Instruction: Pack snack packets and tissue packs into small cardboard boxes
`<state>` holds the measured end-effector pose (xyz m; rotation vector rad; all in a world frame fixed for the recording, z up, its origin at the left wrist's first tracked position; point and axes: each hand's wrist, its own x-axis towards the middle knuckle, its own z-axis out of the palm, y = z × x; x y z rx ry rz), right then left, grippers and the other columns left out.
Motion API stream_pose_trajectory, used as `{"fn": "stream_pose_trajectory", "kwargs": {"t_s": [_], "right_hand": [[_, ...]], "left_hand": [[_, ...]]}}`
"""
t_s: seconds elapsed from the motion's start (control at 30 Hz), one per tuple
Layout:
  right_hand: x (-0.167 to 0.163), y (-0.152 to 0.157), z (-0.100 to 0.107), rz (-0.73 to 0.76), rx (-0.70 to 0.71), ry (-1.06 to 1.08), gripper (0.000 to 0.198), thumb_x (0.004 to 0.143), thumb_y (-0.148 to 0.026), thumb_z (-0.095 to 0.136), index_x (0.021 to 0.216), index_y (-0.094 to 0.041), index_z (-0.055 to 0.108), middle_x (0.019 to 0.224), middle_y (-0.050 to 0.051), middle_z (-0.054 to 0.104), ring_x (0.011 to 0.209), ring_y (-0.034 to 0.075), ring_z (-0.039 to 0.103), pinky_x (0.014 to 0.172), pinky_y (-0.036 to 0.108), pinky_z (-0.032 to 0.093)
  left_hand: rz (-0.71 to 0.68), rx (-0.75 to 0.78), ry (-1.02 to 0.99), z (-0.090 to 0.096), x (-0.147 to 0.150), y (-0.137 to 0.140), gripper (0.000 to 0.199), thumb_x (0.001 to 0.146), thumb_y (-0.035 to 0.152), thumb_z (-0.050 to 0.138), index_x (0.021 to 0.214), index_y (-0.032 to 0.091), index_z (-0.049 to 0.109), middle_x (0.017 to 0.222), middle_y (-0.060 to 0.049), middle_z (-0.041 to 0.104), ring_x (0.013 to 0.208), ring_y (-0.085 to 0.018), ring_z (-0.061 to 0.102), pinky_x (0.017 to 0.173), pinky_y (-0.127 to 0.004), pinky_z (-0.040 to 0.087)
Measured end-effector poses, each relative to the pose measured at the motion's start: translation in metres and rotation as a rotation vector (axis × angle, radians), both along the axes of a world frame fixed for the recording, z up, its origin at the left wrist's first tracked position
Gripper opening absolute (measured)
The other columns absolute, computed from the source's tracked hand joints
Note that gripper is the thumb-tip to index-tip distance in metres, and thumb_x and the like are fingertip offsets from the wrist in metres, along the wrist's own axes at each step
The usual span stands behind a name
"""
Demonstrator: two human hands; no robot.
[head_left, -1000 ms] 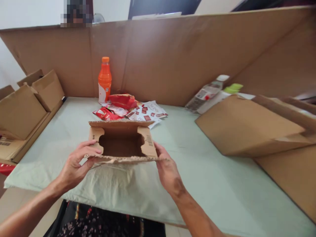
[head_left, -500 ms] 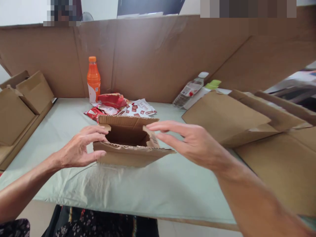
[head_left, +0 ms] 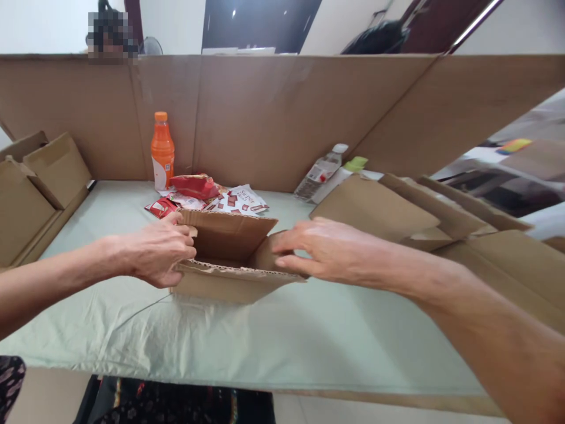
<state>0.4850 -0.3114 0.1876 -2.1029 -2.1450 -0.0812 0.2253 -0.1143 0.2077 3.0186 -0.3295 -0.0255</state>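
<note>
A small cardboard box (head_left: 216, 285) stands on the table with its top open and its long flaps raised. My left hand (head_left: 161, 250) is closed on the box's left side, fingers curled at the short flap there. At the other end, my right hand (head_left: 304, 247) has its thumb and fingers around the right short flap, which leans outward; part of that flap is hidden by the hand. Behind the box lie a red snack packet (head_left: 196, 186) and a white packet with red pictures (head_left: 241, 200). An orange drink bottle (head_left: 162, 150) stands beside them.
Cardboard panels (head_left: 247, 118) form a wall along the back. A clear bottle (head_left: 322, 171) and a green-capped one (head_left: 355, 165) lean at the back right. Open cartons stand at left (head_left: 57, 171) and right (head_left: 379, 206). A person's head shows beyond the wall.
My left hand has closed on the box's left side. My right hand has moved down onto the right flap, which now tilts outward. The camera view has shifted slightly.
</note>
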Motion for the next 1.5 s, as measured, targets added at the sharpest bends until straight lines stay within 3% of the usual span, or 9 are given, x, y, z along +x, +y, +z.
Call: {"fn": "stream_pose_trajectory", "kwargs": {"t_s": [0.17, 0.33, 0.47, 0.57, 0.73, 0.97, 1.13, 1.27, 1.5], "right_hand": [[-0.007, -0.016, -0.01, 0.049, -0.167, 0.078, 0.032, 0.094, -0.03, 0.046, 0.096, -0.024, 0.077, 0.115, 0.008, 0.074, 0.102, 0.027, 0.069, 0.088, 0.041, 0.054], [-0.011, -0.011, -0.019, 0.026, -0.176, 0.111, 0.03, 0.087, -0.021, 0.05, 0.098, -0.024, 0.078, 0.125, 0.009, 0.071, 0.115, 0.031, 0.065, 0.098, 0.048, 0.05], [-0.005, -0.002, -0.023, 0.053, -0.224, 0.145, 0.031, 0.089, -0.026, 0.054, 0.106, -0.026, 0.079, 0.128, 0.008, 0.072, 0.122, 0.033, 0.062, 0.104, 0.052, 0.045], [-0.004, -0.001, -0.023, 0.047, -0.232, 0.17, 0.029, 0.09, -0.03, 0.056, 0.107, -0.026, 0.08, 0.131, 0.009, 0.071, 0.129, 0.032, 0.059, 0.11, 0.052, 0.043], [-0.006, -0.005, -0.025, 0.008, -0.216, 0.215, 0.039, 0.089, -0.049, 0.062, 0.11, -0.021, 0.079, 0.136, 0.014, 0.068, 0.134, 0.036, 0.055, 0.113, 0.056, 0.04], [-0.008, -0.004, -0.035, -0.008, -0.166, 0.235, 0.041, 0.089, -0.046, 0.061, 0.116, -0.02, 0.078, 0.142, 0.014, 0.065, 0.139, 0.037, 0.05, 0.116, 0.059, 0.037], [-0.008, -0.003, -0.039, -0.023, -0.145, 0.277, 0.038, 0.092, -0.05, 0.059, 0.111, -0.022, 0.078, 0.142, 0.013, 0.065, 0.142, 0.038, 0.049, 0.116, 0.061, 0.038], [-0.01, -0.005, -0.042, -0.035, -0.103, 0.307, 0.035, 0.093, -0.051, 0.06, 0.107, -0.024, 0.079, 0.14, 0.012, 0.067, 0.143, 0.036, 0.048, 0.116, 0.06, 0.04], [-0.016, -0.005, -0.044, -0.05, -0.077, 0.291, 0.034, 0.09, -0.044, 0.062, 0.11, -0.021, 0.078, 0.14, 0.014, 0.066, 0.142, 0.038, 0.049, 0.114, 0.06, 0.043]], "left_hand": [[-0.012, 0.035, -0.005, 0.014, -0.001, -0.001, 0.013, 0.072, 0.026, 0.067, 0.084, 0.023, 0.072, 0.08, -0.007, 0.071, 0.103, -0.032, 0.062, 0.103, -0.047, 0.041], [-0.031, -0.249, 0.233, 0.034, 0.028, -0.012, 0.04, 0.095, 0.05, 0.05, 0.109, 0.019, 0.071, 0.109, -0.01, 0.074, 0.102, -0.026, 0.065, 0.092, -0.036, 0.047], [0.137, -0.262, 0.466, 0.025, 0.069, -0.006, 0.06, 0.105, 0.05, 0.021, 0.104, 0.019, 0.073, 0.109, -0.005, 0.077, 0.095, -0.02, 0.068, 0.084, -0.028, 0.047], [0.22, -0.082, 0.476, 0.014, 0.078, 0.0, 0.045, 0.1, 0.042, 0.04, 0.084, 0.018, 0.074, 0.091, -0.008, 0.079, 0.088, -0.023, 0.069, 0.083, -0.032, 0.046], [0.264, 0.07, 0.388, 0.016, 0.036, 0.0, 0.035, 0.088, 0.034, 0.06, 0.057, 0.02, 0.063, 0.063, -0.007, 0.068, 0.078, -0.027, 0.066, 0.088, -0.041, 0.042], [0.292, -0.173, 0.027, 0.001, -0.034, 0.002, 0.05, 0.101, 0.06, 0.044, 0.118, 0.02, 0.069, 0.112, -0.009, 0.073, 0.108, -0.027, 0.064, 0.1, -0.04, 0.044], [0.337, -0.334, -0.25, -0.032, -0.042, 0.01, 0.027, 0.099, 0.041, 0.053, 0.102, 0.018, 0.067, 0.089, -0.005, 0.069, 0.089, -0.022, 0.063, 0.089, -0.039, 0.05], [0.25, -0.383, -0.312, -0.034, -0.043, 0.018, 0.023, 0.099, 0.026, 0.051, 0.086, 0.019, 0.068, 0.087, -0.004, 0.071, 0.087, -0.019, 0.064, 0.094, -0.04, 0.049], [0.275, -0.199, -0.192, -0.026, -0.047, 0.017, 0.03, 0.09, 0.048, 0.072, 0.101, 0.02, 0.074, 0.111, -0.01, 0.073, 0.109, -0.029, 0.065, 0.104, -0.048, 0.048]]}}
